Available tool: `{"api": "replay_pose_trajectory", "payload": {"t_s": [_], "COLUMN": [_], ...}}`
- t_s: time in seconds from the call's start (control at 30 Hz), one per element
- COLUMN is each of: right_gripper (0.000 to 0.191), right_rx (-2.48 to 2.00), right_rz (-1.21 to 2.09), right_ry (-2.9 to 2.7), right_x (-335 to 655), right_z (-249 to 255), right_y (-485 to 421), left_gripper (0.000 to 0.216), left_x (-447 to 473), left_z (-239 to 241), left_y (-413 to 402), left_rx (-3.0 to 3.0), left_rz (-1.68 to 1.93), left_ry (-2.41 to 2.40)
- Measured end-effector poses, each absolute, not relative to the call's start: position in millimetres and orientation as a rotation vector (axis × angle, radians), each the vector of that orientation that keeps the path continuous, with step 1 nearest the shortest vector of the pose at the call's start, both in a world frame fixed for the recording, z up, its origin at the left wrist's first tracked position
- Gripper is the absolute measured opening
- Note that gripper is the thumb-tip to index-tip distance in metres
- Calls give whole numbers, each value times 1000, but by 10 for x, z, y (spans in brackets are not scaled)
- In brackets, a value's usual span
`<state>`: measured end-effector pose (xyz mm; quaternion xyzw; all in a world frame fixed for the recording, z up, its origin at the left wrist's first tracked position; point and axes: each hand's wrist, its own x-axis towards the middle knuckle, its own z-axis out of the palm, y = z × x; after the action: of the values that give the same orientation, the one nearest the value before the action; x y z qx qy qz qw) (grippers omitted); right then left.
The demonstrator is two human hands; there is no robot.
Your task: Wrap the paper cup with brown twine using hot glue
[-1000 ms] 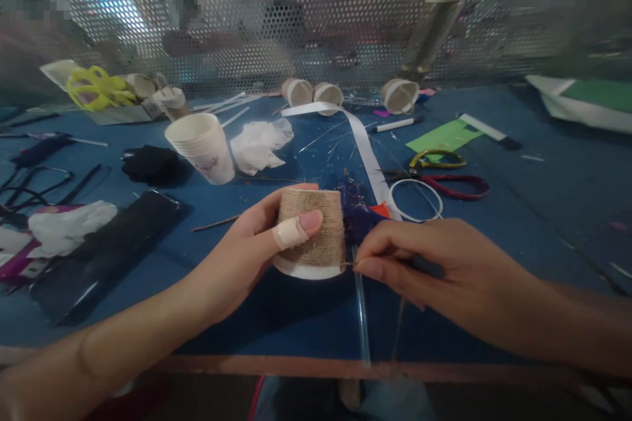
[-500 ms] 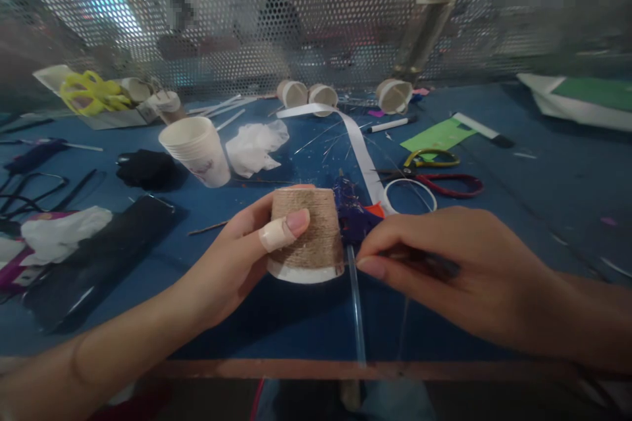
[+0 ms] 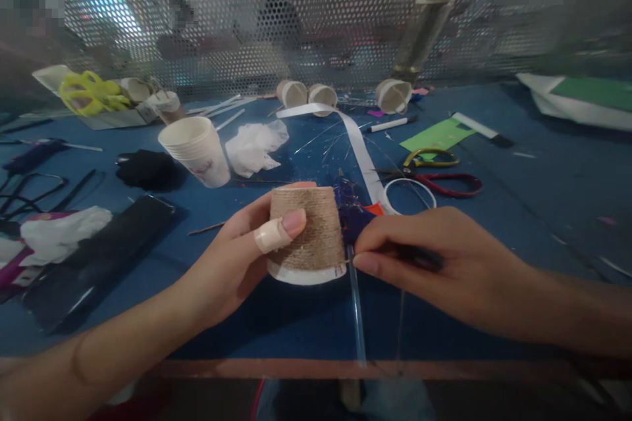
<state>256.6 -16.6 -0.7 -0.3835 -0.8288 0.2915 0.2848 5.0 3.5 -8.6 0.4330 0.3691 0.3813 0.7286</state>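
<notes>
My left hand is wrapped round a paper cup, its bandaged thumb lying across the front. Brown twine covers most of the cup's side in tight rows, leaving a white band at the lower edge. At the cup's right side, the thumb and forefinger of my right hand pinch the free twine, whose tail hangs down below the hand. A dark blue glue gun lies behind, partly hidden by the cup and my right hand, with a clear glue stick sticking out toward me.
White stacked paper cups and crumpled plastic stand left of centre. Scissors, a white ribbon, green paper and a marker lie on the right. Twine-wrapped cups lie at the back, before a perforated metal panel.
The cup has turned slightly in my left hand, showing a printed mark at its lower right. My right hand has shifted a little left, still pinching the twine.
</notes>
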Motion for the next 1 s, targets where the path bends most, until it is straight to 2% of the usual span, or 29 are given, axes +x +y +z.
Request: {"api": "replay_pose_trajectory", "payload": {"t_s": [0.23, 0.5, 0.83, 1.0], "right_gripper": [21, 18, 17, 15], "right_rx": [-1016, -1010, -968, -965], "right_rz": [835, 722, 692, 693], "right_ry": [-2189, -2191, -2167, -2212], "right_x": [2531, 2522, 2467, 2470], "right_z": [19, -27, -88, -89], "right_y": [-174, -204, -222, -211], "left_gripper": [69, 71, 64, 74], "left_x": [59, 67, 21, 56], "left_z": [-81, -106, -169, -79], "left_y": [2, 38, 7, 36], "left_rx": [954, 954, 1059, 976], "left_rz": [832, 792, 751, 854], "left_ry": [817, 798, 870, 920]}}
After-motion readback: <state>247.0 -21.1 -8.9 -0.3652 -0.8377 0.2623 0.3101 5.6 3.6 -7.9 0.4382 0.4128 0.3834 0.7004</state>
